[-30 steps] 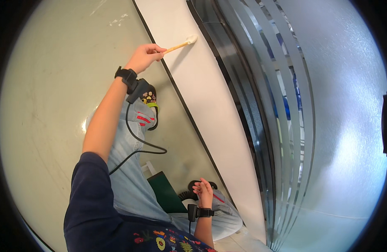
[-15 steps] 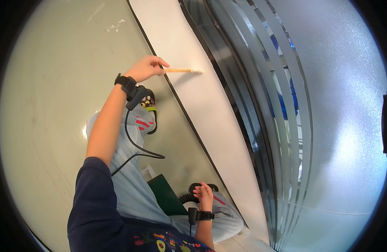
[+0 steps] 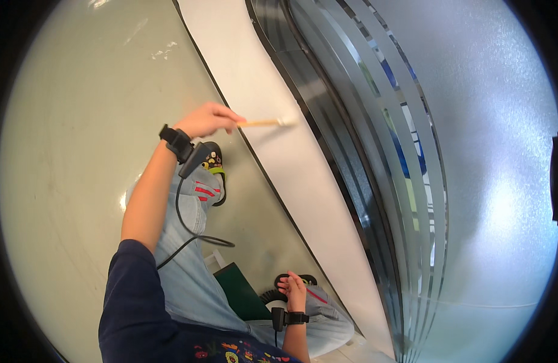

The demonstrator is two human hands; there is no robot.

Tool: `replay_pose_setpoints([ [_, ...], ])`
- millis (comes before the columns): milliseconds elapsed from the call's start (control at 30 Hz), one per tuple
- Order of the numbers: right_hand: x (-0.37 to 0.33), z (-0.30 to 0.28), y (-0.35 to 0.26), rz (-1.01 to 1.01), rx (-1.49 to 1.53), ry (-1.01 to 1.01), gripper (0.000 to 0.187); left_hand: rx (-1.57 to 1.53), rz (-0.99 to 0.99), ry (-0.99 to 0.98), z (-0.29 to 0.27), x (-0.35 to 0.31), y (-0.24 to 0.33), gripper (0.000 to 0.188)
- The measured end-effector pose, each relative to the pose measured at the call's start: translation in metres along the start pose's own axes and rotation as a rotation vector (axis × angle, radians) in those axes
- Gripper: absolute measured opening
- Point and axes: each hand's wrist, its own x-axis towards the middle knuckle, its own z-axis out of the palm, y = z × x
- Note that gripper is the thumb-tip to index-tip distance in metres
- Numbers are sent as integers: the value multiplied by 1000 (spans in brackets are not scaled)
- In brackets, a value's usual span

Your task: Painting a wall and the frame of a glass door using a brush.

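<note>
My left hand (image 3: 207, 118) is raised in front of me and grips a thin paintbrush (image 3: 264, 123) by its wooden handle. The pale bristles touch a white sloping panel (image 3: 291, 175) near its left edge. A black wrist strap with a cable (image 3: 188, 212) sits on that forearm. My right hand (image 3: 294, 291) rests low by my bent knee in light blue jeans, fingers curled beside a black shoe (image 3: 285, 281). Whether it grips anything is unclear.
A pale green floor (image 3: 79, 151) spreads to the left. My other shoe (image 3: 212, 163) stands below the brush hand. A dark green flat object (image 3: 239, 293) lies by my legs. Striped frosted glass (image 3: 400, 181) in a dark frame runs along the right.
My left hand has brought the brush down along the white panel, closer to me. The right hand has stayed by the knee.
</note>
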Motion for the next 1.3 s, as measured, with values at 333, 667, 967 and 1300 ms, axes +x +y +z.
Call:
replay_pose_setpoints([
  [333, 0, -3, -2, -25, 28, 3, 27, -145, -16, 269, -34, 13, -14, 30],
  [667, -4, -3, -1, -30, 22, 5, 26, 21, 86, 338, -13, 34, -45, 30],
  [967, -4, 2, -5, -18, 8, 3, 26, 256, 37, -106, -1, 28, -44, 27],
  [1300, -2, -9, -2, -12, 57, 34, 25, -122, -32, 358, -33, 29, -30, 25],
])
